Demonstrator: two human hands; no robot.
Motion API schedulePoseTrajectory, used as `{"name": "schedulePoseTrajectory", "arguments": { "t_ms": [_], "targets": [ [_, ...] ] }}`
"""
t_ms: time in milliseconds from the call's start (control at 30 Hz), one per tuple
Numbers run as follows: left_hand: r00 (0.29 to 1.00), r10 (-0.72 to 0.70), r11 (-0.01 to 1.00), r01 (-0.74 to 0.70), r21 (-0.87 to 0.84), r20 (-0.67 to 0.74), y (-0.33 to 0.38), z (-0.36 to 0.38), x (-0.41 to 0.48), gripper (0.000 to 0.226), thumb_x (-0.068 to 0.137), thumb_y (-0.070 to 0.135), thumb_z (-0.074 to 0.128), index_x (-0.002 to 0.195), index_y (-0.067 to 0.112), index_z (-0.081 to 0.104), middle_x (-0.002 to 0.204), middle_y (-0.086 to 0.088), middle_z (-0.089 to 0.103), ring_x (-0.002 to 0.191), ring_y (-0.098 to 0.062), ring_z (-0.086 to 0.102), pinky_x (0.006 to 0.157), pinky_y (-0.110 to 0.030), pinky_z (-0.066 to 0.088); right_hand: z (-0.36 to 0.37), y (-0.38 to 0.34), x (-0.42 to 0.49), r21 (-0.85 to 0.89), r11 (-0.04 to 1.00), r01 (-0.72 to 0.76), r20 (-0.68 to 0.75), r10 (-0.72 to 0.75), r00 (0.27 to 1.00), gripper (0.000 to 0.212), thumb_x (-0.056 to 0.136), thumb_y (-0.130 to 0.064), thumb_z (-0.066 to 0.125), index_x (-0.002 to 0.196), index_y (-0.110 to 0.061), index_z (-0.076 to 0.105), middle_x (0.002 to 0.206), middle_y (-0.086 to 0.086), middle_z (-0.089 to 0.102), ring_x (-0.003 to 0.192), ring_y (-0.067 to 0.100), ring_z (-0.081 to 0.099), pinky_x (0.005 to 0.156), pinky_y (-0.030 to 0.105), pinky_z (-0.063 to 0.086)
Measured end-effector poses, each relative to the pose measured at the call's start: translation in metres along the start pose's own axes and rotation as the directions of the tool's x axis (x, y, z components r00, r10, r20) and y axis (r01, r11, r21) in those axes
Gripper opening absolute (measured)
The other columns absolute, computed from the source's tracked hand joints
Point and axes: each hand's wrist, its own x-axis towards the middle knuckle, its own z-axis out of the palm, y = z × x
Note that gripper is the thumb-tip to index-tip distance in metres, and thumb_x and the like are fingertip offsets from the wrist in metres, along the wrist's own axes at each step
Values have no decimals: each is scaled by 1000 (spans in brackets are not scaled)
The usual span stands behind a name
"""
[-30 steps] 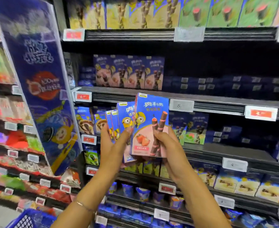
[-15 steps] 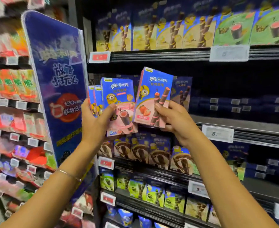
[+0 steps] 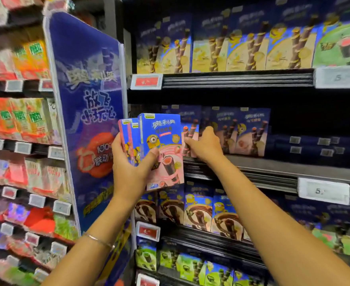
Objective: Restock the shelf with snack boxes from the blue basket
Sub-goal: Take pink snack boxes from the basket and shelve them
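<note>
Right fingers [image 3: 189, 141] are curled round the left edge of one snack box [image 3: 191, 130], pinching it upright at the front of the middle shelf [image 3: 273, 169]. The right hand [image 3: 206, 146] covers the box's lower right part, so contact of its base with the shelf cannot be confirmed. Procedure: seat the base flat, slide the box back until its face lines up with the standing row [image 3: 242, 133] just beside it, then release. Keep the printed face forward.

Left thumb [image 3: 152, 155] presses across the front of the spare boxes [image 3: 161, 141], with the other fingers wrapped behind. The left hand [image 3: 128, 168] holds at least three of them fanned, near the shelf edge and partly in front of the placement slot. Hold this stack clear to the left so that it does not knock the placed box.

Obstructions: the blue promotional panel [image 3: 87, 120] limits room to the left; the upper shelf [image 3: 238, 79] limits lift height. The blue basket is out of view
</note>
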Motion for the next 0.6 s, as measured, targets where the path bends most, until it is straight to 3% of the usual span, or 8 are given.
{"name": "schedulePoseTrajectory", "arguments": {
  "t_ms": [133, 300, 367, 600],
  "targets": [
    [999, 14, 1000, -15, 20, 38, -12, 2, 5, 92, 75, 48, 85, 151, 17, 43, 128, 18, 71, 116, -10, 72, 97, -33, 56, 17, -8, 11, -226, 974, 7, -26, -13, 1000, 47, 87, -52, 69, 98, -16, 40, 121, 17, 61, 107, 41, 61, 74, 40, 44],
    [999, -3, 1000, 3, -22, 35, -22, 2, 5, 101, 73, 65, 87, 152, 21, 42, 137, 7, 68, 123, -19, 70, 105, -57, 55, 27, -17, 18, -311, 950, 36, -41, -51, 998, 35, 92, -35, 64, 80, -14, 39, 115, 19, 62, 92, 37, 59, 69, 39, 38],
    [999, 0, 1000, 1, -20, 42, -22, 2, 4, 101, 73, 69, 86, 151, 22, 42, 137, 8, 67, 123, -19, 70, 104, -56, 55, 29, -18, 21, -319, 946, 46, -28, -58, 998, 33, 95, -28, 61, 76, -13, 38, 113, 20, 62, 84, 33, 52, 69, 38, 38],
    [997, 7, 1000, -7, -3, 75, -26, 0, 3, 93, 77, 56, 85, 151, 19, 42, 130, 11, 69, 118, -19, 72, 99, -52, 58, 39, -18, 25, -279, 959, 60, 26, -55, 998, 20, 97, -27, 60, 96, -8, 54, 113, 18, 65, 103, 39, 64, 77, 39, 49]
  ]
}}
